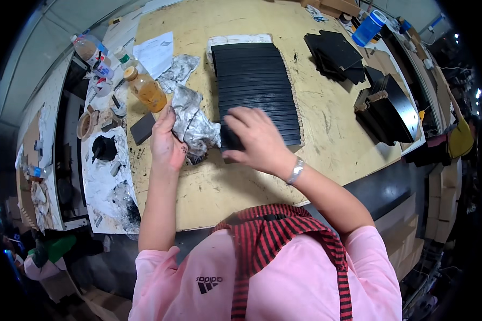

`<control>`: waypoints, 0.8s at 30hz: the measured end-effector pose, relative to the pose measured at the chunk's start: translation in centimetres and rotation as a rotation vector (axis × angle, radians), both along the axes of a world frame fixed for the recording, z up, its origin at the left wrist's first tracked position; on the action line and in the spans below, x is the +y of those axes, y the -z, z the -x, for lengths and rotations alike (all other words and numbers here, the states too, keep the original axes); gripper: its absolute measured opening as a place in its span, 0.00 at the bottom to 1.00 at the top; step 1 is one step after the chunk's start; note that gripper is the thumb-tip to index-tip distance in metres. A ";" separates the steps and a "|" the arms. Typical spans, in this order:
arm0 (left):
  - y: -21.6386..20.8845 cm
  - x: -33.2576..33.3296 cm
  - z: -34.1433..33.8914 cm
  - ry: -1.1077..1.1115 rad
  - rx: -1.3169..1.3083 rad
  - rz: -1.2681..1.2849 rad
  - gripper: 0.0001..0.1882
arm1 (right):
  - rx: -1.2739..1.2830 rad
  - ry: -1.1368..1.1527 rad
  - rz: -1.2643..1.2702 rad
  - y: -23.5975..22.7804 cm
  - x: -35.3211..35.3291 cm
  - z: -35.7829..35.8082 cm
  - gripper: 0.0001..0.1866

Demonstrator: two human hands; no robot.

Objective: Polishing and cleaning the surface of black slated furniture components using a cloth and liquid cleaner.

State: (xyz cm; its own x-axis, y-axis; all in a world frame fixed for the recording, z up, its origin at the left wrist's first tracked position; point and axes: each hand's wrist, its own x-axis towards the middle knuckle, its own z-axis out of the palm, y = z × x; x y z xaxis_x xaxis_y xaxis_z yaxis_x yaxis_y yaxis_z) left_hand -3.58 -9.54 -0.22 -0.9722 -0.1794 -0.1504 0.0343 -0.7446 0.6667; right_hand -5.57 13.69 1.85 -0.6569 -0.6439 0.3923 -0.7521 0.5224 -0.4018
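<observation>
My left hand (167,142) grips a crumpled grey-and-white rag (189,120) with dark stains, its thumb pressed on the near side. The rag's right end touches the left side of a long row of black panels (254,80), packed edge to edge with pale brown edges along the right. My right hand (260,140) lies over the near left part of this row, fingers stretched out, slightly blurred, holding nothing. Beneath the row's far end a white pad (240,39) shows. A dark grey block (142,128) lies left of my left hand.
Near the rag stand a bottle of orange liquid (144,91) and several clear bottles. A black-stained cup (105,147) sits on white sheeting further left. To the right are loose black panels (334,56), a second black stack (393,109) and a blue bottle (368,29). The wooden tabletop (326,144) ends before my body.
</observation>
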 end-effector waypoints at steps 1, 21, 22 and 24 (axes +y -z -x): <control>-0.8 0.3 -0.3 -0.008 0.017 0.030 0.21 | -0.020 -0.038 0.039 0.0 -1.2 0.2 0.28; 1.0 -1.8 -5.8 -0.364 0.015 1.035 0.06 | -1.315 0.080 0.990 -4.0 -2.5 4.5 0.08; 1.0 -0.7 -6.0 -0.325 0.117 1.208 0.07 | -1.322 0.080 0.991 -4.3 -2.7 4.5 0.07; 1.9 -0.4 -6.1 -0.285 0.220 1.381 0.07 | -1.319 0.073 1.000 -4.7 -3.1 4.5 0.08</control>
State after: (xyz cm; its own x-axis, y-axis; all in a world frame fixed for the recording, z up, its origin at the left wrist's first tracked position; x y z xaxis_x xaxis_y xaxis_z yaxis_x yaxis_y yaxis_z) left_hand 2.53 -9.95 -2.12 -0.8586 -0.2453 0.4501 0.2663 0.5369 0.8005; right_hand -10.12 10.60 6.51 -0.8674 -0.4508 -0.2106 0.3702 -0.3020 -0.8785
